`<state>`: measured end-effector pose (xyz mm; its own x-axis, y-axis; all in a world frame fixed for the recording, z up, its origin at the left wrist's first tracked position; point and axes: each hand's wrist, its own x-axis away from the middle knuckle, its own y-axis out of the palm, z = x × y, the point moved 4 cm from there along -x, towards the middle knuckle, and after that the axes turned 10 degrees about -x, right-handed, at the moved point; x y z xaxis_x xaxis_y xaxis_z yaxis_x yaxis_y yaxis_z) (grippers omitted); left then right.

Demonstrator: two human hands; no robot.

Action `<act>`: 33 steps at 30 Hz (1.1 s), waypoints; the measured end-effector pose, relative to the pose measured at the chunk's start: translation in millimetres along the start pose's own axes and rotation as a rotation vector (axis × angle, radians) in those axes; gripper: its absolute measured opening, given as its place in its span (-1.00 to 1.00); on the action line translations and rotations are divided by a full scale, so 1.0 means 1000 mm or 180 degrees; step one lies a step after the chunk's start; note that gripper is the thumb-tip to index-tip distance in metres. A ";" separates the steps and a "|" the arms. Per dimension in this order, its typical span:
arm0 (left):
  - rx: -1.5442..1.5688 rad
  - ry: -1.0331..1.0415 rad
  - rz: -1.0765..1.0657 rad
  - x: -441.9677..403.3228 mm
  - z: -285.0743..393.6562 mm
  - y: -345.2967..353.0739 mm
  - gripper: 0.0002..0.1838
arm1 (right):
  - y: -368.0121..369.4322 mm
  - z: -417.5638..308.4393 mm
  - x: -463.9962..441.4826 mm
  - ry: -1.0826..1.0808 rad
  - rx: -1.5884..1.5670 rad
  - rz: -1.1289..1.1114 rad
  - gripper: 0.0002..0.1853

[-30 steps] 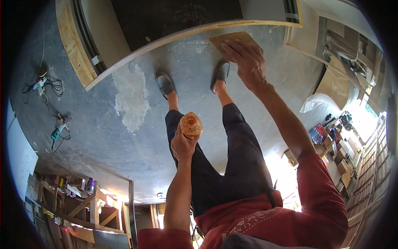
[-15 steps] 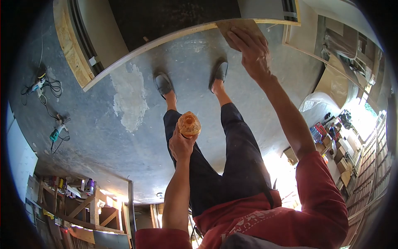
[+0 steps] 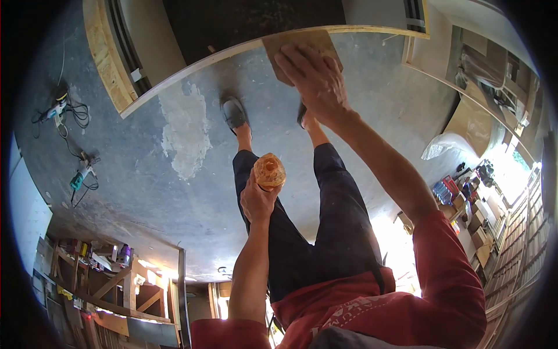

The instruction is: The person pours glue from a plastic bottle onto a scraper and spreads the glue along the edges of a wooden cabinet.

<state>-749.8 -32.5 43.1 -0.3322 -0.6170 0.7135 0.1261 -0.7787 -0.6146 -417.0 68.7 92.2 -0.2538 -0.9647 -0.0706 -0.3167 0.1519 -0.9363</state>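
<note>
My left hand is wrapped round a rough orange, cup-like container, held in front of my left leg. Its hollow top faces up, and I cannot tell what it holds. My right hand reaches forward, fingers closed over a flat, brown, square sheet. The far side of that sheet lies against or over the pale wooden edge of a long frame. Whether the sheet is sandpaper or a thin board, I cannot tell.
Power tools with cords lie on the grey floor at left, one of them teal. A whitish patch marks the floor. Boxes and a water bottle stand at right. A wooden rack is at lower left.
My right hand and the brown sheet have slid left along the wooden edge. My left hand still holds the orange container in nearly the same place.
</note>
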 end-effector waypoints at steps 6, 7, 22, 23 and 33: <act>-0.0003 -0.0039 -0.0010 0.000 0.007 -0.009 0.03 | -0.010 -0.004 -0.002 -0.0065 -0.0089 -0.0148 -0.43; -0.0001 -0.0078 -0.0075 0.001 0.006 -0.008 0.02 | -0.003 0.000 -0.007 -0.0030 -0.0068 -0.0162 -0.43; 0.0010 -0.0076 -0.0001 0.000 0.008 -0.010 0.00 | 0.007 -0.002 -0.013 -0.0048 -0.0291 0.0018 -0.42; -0.0001 -0.0059 0.0010 -0.001 0.009 -0.011 0.00 | 0.002 -0.007 -0.012 -0.0121 -0.0410 0.0060 -0.42; -0.0172 -0.0076 -0.0089 -0.002 0.008 -0.003 0.03 | -0.007 0.019 0.011 0.0287 -0.0122 0.0216 -0.36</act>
<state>-742.0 -29.9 46.4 -0.3125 -0.5980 0.7381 0.0663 -0.7888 -0.6110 -400.4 52.6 91.1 -0.3566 -0.9288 -0.1006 -0.3302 0.2260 -0.9164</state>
